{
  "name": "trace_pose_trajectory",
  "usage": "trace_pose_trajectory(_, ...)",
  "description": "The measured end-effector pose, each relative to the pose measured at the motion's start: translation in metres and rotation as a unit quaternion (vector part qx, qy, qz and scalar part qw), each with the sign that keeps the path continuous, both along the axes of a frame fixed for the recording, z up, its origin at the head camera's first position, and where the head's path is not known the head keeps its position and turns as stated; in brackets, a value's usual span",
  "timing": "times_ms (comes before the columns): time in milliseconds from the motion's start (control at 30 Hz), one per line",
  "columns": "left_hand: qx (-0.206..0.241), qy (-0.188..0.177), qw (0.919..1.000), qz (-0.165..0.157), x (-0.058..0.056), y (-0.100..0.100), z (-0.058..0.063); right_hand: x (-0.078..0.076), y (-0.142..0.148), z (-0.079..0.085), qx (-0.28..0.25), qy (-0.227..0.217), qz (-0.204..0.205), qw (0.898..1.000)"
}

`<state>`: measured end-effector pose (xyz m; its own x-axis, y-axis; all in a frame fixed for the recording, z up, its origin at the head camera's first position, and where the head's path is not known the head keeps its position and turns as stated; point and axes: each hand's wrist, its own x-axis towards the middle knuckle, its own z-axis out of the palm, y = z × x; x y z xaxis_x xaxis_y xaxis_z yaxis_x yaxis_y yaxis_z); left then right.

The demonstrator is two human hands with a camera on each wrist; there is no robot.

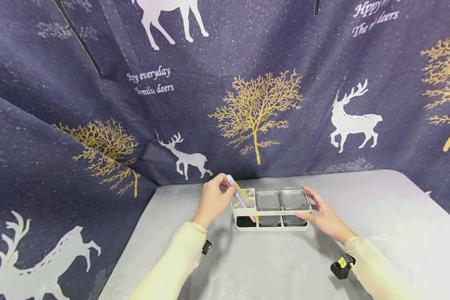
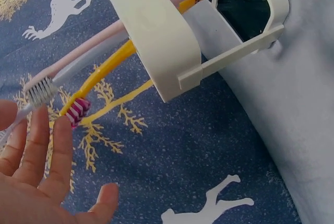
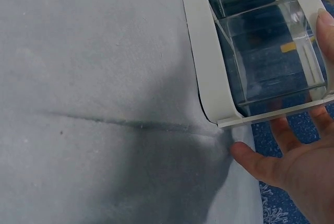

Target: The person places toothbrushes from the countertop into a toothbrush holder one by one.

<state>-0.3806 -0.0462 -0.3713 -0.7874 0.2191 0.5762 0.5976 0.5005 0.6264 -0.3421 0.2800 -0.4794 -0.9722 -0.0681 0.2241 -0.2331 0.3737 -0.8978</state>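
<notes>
A white two-tier toothbrush holder (image 1: 243, 212) stands on the grey table, with clear cups (image 1: 268, 200) in its middle and right compartments. Several toothbrushes lean in the divided left compartment: a yellow toothbrush (image 2: 107, 66) with pink-and-white bristles, a pink toothbrush (image 2: 83, 49) and a pale blue toothbrush (image 2: 86, 59). My left hand (image 1: 214, 199) pinches the pale blue one near its head between thumb and index finger, the other fingers spread. At the holder's right end my right hand (image 1: 324, 214) grips it, thumb in front and fingers behind.
The grey table (image 1: 270, 266) ends at the back against a dark blue cloth (image 1: 195, 112) printed with deer and trees. Another side of that cloth hangs along the left edge. A black wrist camera (image 1: 341, 266) sits on the right sleeve.
</notes>
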Motion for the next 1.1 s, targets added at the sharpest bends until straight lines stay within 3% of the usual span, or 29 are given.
trace_pose_trajectory(300, -0.039, 0.005, 0.9992, 0.013, 0.002, 0.007, 0.001, 0.000, 0.000, 0.001, 0.007, 0.005, -0.003, 1.000)
trace_pose_trajectory(433, -0.074, 0.038, 0.9961, 0.029, 0.002, 0.010, 0.000, -0.001, 0.000, 0.000, 0.013, 0.009, -0.005, 1.000)
trace_pose_trajectory(633, -0.132, 0.101, 0.9851, 0.042, 0.001, 0.017, -0.005, -0.002, 0.002, -0.002, 0.005, 0.010, -0.005, 1.000)
trace_pose_trajectory(1100, -0.149, 0.087, 0.9827, 0.068, 0.005, 0.025, -0.018, -0.001, 0.002, -0.002, -0.013, 0.015, 0.004, 1.000)
